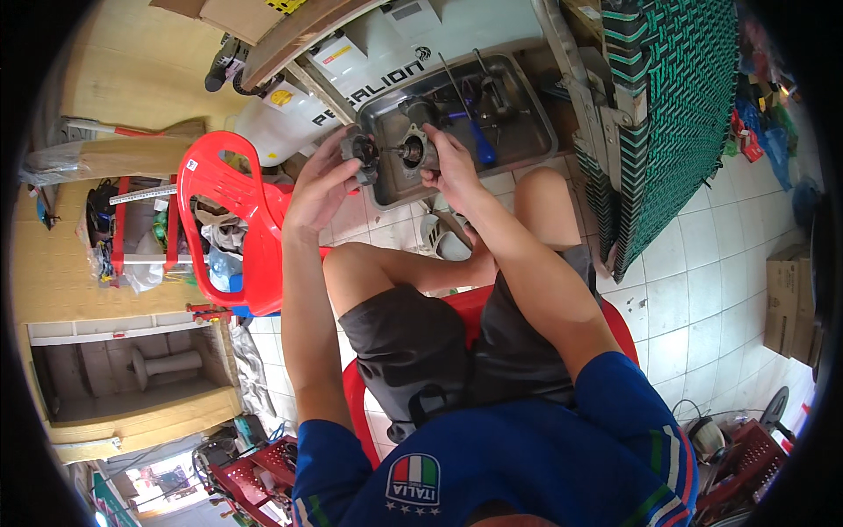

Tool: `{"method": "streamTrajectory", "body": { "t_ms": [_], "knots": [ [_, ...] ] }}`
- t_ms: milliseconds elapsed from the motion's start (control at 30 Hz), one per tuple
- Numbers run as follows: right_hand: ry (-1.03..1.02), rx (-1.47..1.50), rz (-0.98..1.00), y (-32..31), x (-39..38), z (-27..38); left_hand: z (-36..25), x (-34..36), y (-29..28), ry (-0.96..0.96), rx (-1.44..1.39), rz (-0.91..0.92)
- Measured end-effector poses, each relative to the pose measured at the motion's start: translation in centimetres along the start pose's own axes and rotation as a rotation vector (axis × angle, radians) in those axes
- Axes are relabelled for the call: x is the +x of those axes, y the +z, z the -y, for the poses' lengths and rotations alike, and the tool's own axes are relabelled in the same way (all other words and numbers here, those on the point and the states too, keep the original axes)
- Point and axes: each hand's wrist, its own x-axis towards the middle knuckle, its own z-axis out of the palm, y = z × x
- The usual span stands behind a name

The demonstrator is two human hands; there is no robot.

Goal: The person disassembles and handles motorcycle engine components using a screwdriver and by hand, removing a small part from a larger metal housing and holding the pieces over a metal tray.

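Note:
Over the near left part of a metal tray [550,132], I hold two greasy machine parts close together. My left hand [321,183] is closed on a dark, rough-edged metal part [360,155], its thumb across the near side. My right hand [457,169] grips a round metal housing [418,153], its open face turned left. A thin shaft-like piece shows between the two parts; which one it belongs to I cannot tell. Behind the housing, a dark cylindrical part [420,111] lies in the tray. To its right rests a blue-handled screwdriver [482,142].
More dark metal pieces [500,104] lie in the tray's right half. A white tank [457,35] stands beyond it. At left is a red plastic chair [198,220]; at right, a folded green woven panel [680,114] on a metal frame. White tiles [685,307] cover the floor.

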Motion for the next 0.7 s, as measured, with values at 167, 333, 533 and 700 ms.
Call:
{"method": "streamTrajectory", "body": {
  "t_ms": [167,333,533,700],
  "knots": [
    [-0.102,-0.168,-0.120,0.3,0.0,-0.2,0.1,0.5,1.5,0.005,0.300,-0.070],
    [-0.131,-0.275,-0.179,0.7,-0.6,0.0,0.4,1.5,2.2,0.056,0.528,-0.056],
    [-0.133,-0.207,-0.157,0.0,0.2,-0.5,0.3,2.7,2.0,0.064,0.716,-0.064],
    [-0.096,-0.146,-0.175,0.1,0.3,-0.8,0.1,2.9,2.1,0.087,0.793,-0.054]
  ]
}}
